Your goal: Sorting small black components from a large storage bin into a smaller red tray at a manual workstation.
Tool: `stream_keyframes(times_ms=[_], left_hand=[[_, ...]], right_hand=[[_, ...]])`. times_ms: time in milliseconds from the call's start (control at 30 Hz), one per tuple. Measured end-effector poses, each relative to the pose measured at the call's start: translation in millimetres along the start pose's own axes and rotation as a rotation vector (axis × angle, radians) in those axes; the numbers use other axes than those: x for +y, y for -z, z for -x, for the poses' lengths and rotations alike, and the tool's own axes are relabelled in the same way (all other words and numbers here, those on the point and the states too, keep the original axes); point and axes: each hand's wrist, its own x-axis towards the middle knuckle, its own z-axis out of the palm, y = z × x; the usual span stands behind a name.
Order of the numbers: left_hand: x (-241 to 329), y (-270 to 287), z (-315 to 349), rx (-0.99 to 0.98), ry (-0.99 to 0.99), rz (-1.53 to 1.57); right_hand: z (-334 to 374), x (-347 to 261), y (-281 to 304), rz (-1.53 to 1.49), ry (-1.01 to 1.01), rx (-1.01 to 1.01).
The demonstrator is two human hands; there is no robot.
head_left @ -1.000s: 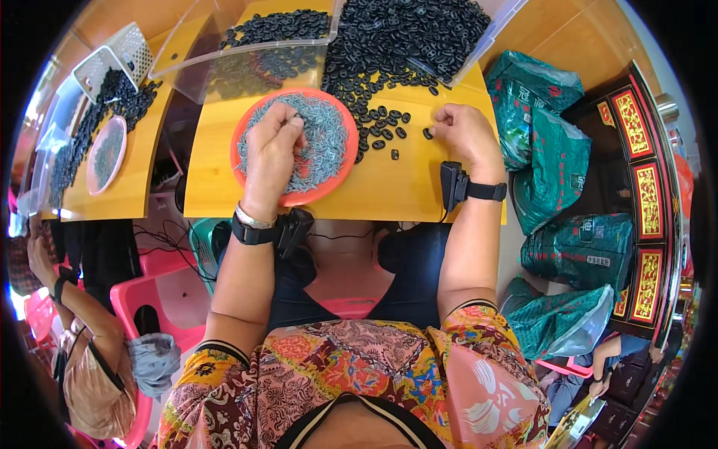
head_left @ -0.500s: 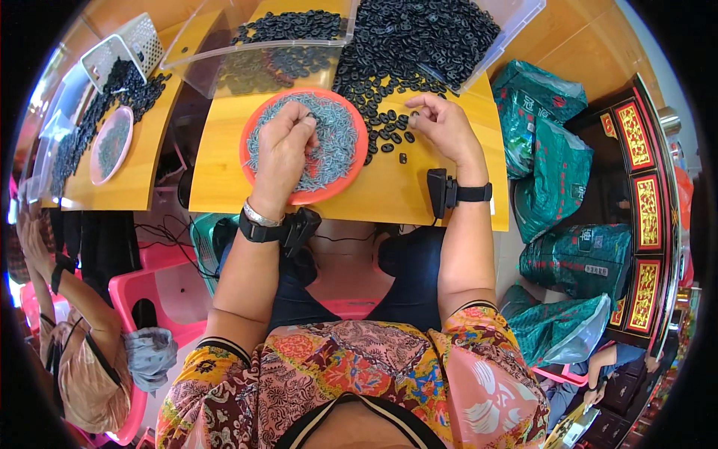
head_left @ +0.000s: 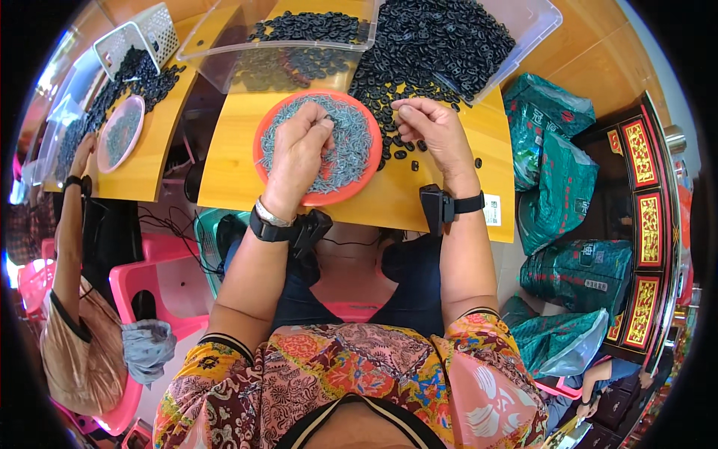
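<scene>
Since earlier frame our right hand [head_left: 434,127] leaves black rings [head_left: 434,45], pinching something small; left hand [head_left: 299,146] pinches grey piece over orange plate [head_left: 355,191]. Risk: loose rings by table edge [head_left: 449,217] roll off.

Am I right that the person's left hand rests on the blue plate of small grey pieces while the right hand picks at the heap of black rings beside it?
Not quite: the plate is orange-red, not blue, as the head view shows. The rest holds: the left hand rests on its small grey pieces, and the right hand picks at the black rings beside it.
</scene>
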Motion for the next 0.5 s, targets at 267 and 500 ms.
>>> stream_keyframes(times_ms=[267, 500], left_hand=[[0, -6, 0, 0.056, -0.055, 0.028], [0, -4, 1, 0.056, -0.058, 0.034]], right_hand=[[0, 0, -19, -0.202, -0.015, 0.000], [3, -5, -30, -0.114, 0.058, 0.004]])
